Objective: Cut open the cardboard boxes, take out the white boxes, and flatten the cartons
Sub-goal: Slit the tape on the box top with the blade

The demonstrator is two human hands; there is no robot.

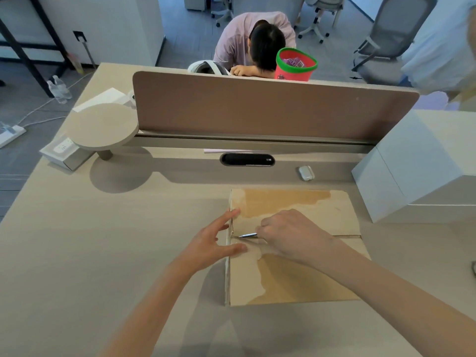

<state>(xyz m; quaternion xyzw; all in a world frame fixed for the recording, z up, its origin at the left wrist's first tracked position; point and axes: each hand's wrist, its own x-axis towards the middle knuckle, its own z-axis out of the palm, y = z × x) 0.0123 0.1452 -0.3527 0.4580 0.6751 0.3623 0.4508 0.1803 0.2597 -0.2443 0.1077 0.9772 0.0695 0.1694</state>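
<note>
On the scuffed carton [309, 279] — left fingers [224, 219] splayed, right fingers [268, 226] tight around a slim blade [248, 235].

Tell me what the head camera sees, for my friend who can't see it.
A person's right hand grips a thin metal blade at the centre seam of a closed cardboard box on a desk, while the left hand rests on its left edge with straight fingers.

desk [103, 253] | front: cardboard box [309, 279] | behind it: earbuds case [306, 173] | right: white box [401, 181] | left: round stand [103, 130]
</note>
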